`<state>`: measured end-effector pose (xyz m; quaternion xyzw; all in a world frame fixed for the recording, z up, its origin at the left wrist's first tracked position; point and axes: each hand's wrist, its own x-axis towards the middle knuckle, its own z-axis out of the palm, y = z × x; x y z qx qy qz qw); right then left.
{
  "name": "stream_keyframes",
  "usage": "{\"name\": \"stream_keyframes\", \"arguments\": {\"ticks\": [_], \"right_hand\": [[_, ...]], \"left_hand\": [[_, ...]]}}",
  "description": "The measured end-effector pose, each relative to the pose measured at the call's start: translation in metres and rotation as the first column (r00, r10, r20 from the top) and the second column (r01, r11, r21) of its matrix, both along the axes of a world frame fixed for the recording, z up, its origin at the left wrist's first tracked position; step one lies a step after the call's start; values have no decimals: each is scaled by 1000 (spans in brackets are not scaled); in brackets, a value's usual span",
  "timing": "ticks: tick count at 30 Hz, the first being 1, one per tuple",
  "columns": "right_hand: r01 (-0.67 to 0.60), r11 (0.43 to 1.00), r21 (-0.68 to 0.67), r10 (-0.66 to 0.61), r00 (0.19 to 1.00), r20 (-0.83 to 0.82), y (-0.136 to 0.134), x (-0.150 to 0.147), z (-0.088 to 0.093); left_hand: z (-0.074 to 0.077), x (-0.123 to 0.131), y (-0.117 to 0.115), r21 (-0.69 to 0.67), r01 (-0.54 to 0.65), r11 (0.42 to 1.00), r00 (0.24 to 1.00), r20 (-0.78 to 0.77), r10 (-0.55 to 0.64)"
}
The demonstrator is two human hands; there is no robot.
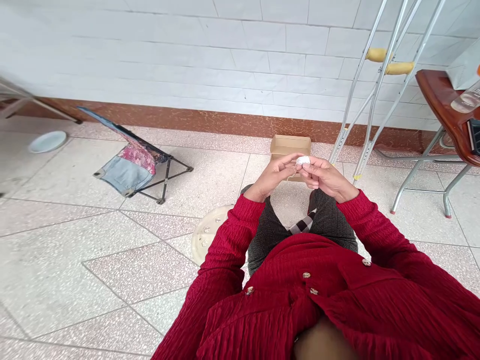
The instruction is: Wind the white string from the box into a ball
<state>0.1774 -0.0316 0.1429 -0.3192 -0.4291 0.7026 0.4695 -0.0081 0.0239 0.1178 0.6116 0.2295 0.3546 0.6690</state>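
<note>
A small white bundle point(303, 160), perhaps cloth or yarn, is held up between my two hands above my knees. My right hand point(323, 175) pinches it from the right, with thumb and fingertips closed on it. From the left, the fingertips of my left hand point(275, 174) are closed at its edge. A thin pale strand point(292, 176) dangles just below my left fingers. Behind and below the hands, an open cardboard box point(290, 145) lies on the floor by the wall, partly hidden by them. What exactly the bundle is cannot be made out.
A folding stool point(131, 167) lies tipped over at the left, near a white plate point(48, 142). Beside my left leg is a round cream plastic stool point(206, 235). Metal crutches point(369, 100) lean on the wall at the right. A brown table point(442, 105) holds a clear bottle point(467, 100).
</note>
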Motion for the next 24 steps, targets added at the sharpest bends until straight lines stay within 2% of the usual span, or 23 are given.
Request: {"name": "stream_keyframes", "arguments": {"ticks": [5,11,18,21,24], "right_hand": [[-17,1000,-10,17,1000,3,0,1,4],[-54,998,-37,55,997,49,1,9,7],[-111,989,-93,122,985,119,4,19,9],[-164,978,-131,176,980,92,4,24,7],[-144,978,-151,161,982,104,5,26,3]], "left_hand": [[-9,1,2,-85,-26,996,999,44,30],[-15,5,2,-118,-53,992,997,41,58],[-8,7,-4,-141,68,988,994,91,-56],[-5,5,-5,-111,95,989,993,75,-87],[-5,5,-5,-90,91,992,994,61,-85]]}}
